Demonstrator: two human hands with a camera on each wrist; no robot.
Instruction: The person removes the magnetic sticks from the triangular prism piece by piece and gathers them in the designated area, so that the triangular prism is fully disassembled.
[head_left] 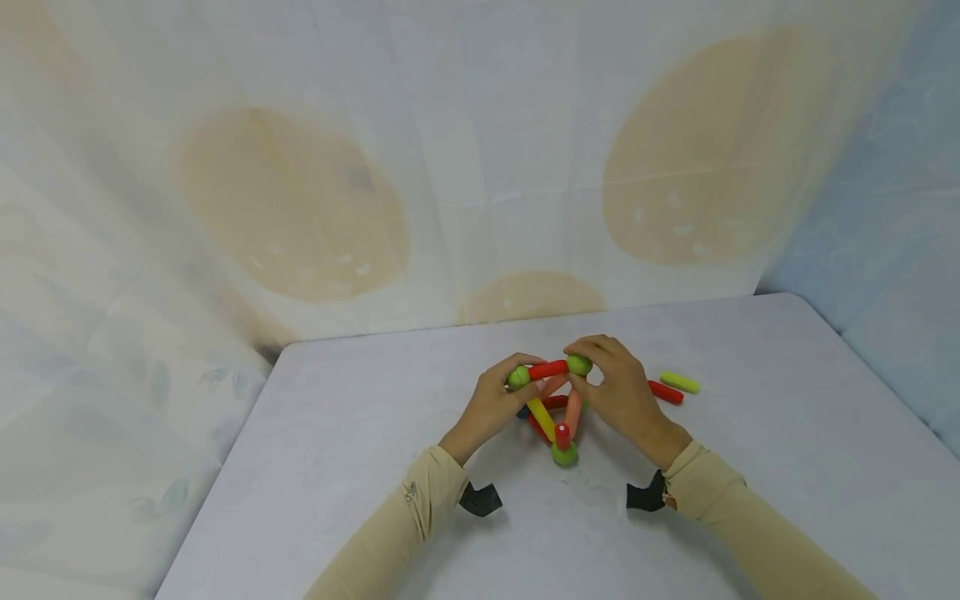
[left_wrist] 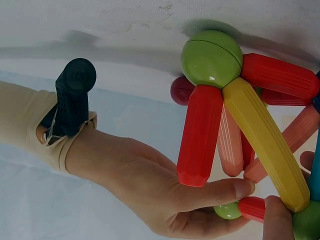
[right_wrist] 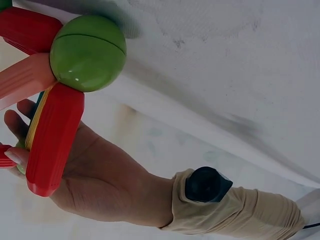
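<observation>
**Steadying the rod-and-ball frame at its top bar**

Head view. The rod-and-ball frame (head_left: 553,408) stands on the bench (head_left: 750,467), roughly at its centre, between both hands. The left hand (head_left: 491,407) pinches the left green ball (head_left: 518,377) with curled fingers; the right hand (head_left: 618,385) curls over the right green ball (head_left: 578,364). A red top rod (head_left: 548,370) spans the two balls. A yellow rod (head_left: 542,417) and a pink rod (head_left: 573,412) slope down to a lower green ball (head_left: 564,454), which carries a short red stub (head_left: 562,435). Two loose pieces, a red rod (head_left: 665,392) and a yellow-green rod (head_left: 680,382), lie on the bench just right of the right hand. A pale curtain (head_left: 300,208) backs the bench.

Recommended handling: hold each top ball at its sides, not by the rods, so that a joint is less likely to part. Apply equal, light pressure from both hands; uneven force may twist the frame about the lower ball.

Left wrist view. Seen from below, a green ball (left_wrist: 211,57) joins a red rod (left_wrist: 200,135), the yellow rod (left_wrist: 265,145) and a further red rod (left_wrist: 280,75). The right hand (left_wrist: 165,200) pinches a second green ball (left_wrist: 227,210) and a red rod end (left_wrist: 252,208). Keep the thumb clear of the sloping rods.

Right wrist view. A green ball (right_wrist: 88,53) carries a red rod (right_wrist: 54,137) hanging free at its lower end. The left hand (right_wrist: 95,180) lies behind it; its fingertips are largely hidden. Judge this free rod as the likeliest to swing or drop; move slowly.
</observation>
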